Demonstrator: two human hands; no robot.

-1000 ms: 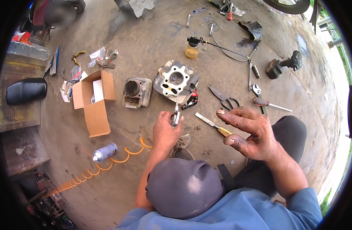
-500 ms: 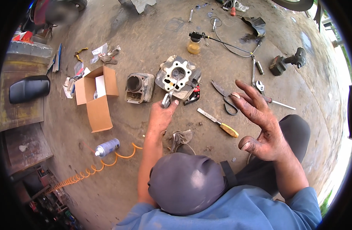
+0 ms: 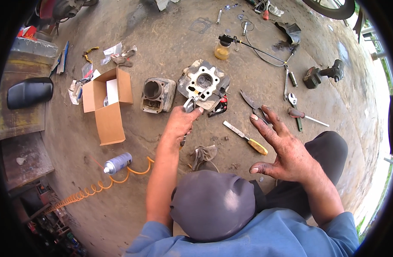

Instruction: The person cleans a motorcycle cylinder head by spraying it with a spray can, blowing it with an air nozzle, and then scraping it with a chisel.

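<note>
I see my left hand [image 3: 181,122] closed around a small metal tool [image 3: 188,105]. The tool sticks up out of my fist and its tip touches the near edge of the engine head [image 3: 203,83], a pale metal block with a round hole in it. So the engine head lies just past my left hand, a little to the right. Beside it, on the left, sits a dark cylinder block [image 3: 158,94]. Further left is an open cardboard box [image 3: 107,105].

My right hand [image 3: 284,150] is open, fingers spread, and holds nothing. It hangs above the ground, well apart from the engine head. A screwdriver with a yellow handle [image 3: 247,138] lies just to the left of it, and dark pliers [image 3: 253,103] lie near its fingertips. A grey rag [image 3: 203,153] lies below my left hand
</note>
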